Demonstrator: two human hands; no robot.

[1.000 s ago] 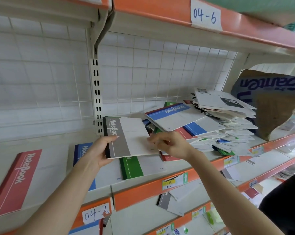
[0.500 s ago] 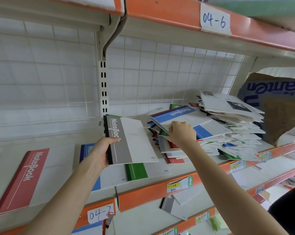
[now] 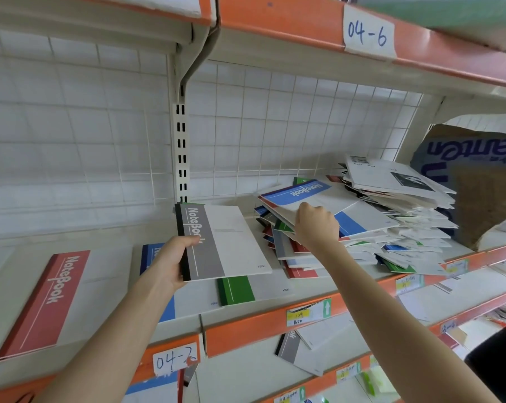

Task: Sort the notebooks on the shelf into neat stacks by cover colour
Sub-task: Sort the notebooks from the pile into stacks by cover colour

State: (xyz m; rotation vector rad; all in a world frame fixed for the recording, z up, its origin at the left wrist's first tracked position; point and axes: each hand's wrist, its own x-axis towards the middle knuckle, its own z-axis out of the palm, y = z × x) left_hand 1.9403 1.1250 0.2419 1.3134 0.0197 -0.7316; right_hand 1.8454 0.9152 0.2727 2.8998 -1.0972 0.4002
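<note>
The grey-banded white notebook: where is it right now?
In the head view, the grey-banded white notebook is centre-left, gripped at its spine by the left hand, raised above a green-banded notebook and left of the untidy notebook pile.

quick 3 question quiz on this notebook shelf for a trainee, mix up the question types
1. True or false: the left hand grips the grey notebook by its spine edge.
2. Pick one: the far-left notebook, lying flat on its own, has a cover band that is A green, B red, C grey.
3. Fill in: in the messy pile, the face-up notebook just above the right hand has a ____ band.

Key: 1 true; 2 B; 3 blue.
</note>
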